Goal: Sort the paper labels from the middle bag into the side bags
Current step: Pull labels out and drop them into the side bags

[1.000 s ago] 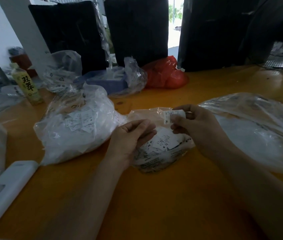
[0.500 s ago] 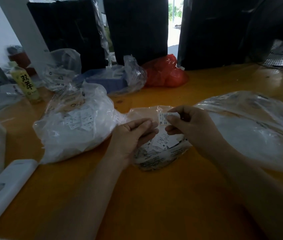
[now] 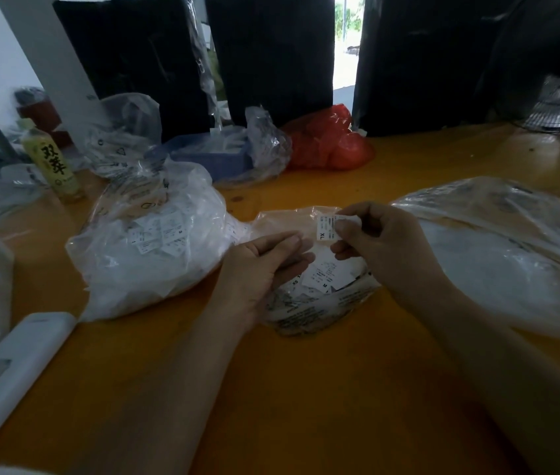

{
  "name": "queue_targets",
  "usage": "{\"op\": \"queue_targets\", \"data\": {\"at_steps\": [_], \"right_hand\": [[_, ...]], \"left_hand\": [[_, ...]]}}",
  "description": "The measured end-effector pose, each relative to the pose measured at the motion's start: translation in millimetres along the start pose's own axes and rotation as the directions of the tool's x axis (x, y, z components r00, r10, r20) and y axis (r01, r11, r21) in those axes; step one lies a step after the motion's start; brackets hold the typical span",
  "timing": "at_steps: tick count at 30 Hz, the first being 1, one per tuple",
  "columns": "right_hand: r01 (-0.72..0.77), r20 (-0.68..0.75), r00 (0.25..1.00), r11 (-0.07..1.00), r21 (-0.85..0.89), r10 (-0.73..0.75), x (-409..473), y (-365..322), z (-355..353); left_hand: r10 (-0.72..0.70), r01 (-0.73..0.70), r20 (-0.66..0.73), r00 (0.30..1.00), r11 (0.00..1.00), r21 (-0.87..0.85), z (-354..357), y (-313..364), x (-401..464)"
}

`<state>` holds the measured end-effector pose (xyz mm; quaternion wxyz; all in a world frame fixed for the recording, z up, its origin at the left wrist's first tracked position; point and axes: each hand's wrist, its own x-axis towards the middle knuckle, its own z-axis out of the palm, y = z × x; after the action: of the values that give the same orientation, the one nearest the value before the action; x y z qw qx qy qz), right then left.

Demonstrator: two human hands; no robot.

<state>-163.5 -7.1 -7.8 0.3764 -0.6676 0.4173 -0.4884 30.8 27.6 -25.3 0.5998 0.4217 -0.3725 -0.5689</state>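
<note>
Above the middle bag (image 3: 319, 303), the right hand (image 3: 384, 248) pinches a paper label (image 3: 325, 228) marked XL while the left hand (image 3: 264, 265), fingers loosely curled, rests at the bag's mouth.

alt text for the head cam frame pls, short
A person's right hand pinches a paper label marked XL above the open middle bag of labels on an orange table. The left hand rests curled at the bag's mouth. Clear plastic bags lie on the left and right.
</note>
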Motion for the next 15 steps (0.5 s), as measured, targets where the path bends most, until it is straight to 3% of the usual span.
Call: {"op": "queue_targets", "data": {"at_steps": [8,15], "right_hand": [[0.011,0.074,0.997,0.992,-0.13,-0.002,-2.8,-0.2,5.5],[-0.016,0.121,0.992,0.996,-0.09,0.026,-5.9,-2.0,7.6]], "left_hand": [[0.013,-0.013,-0.021,1.0,1.0,0.026,0.2,0.7,-1.2],[0.071,-0.059,-0.058,0.996,0.981,0.186,2.2,-1.1,-2.0]]}}
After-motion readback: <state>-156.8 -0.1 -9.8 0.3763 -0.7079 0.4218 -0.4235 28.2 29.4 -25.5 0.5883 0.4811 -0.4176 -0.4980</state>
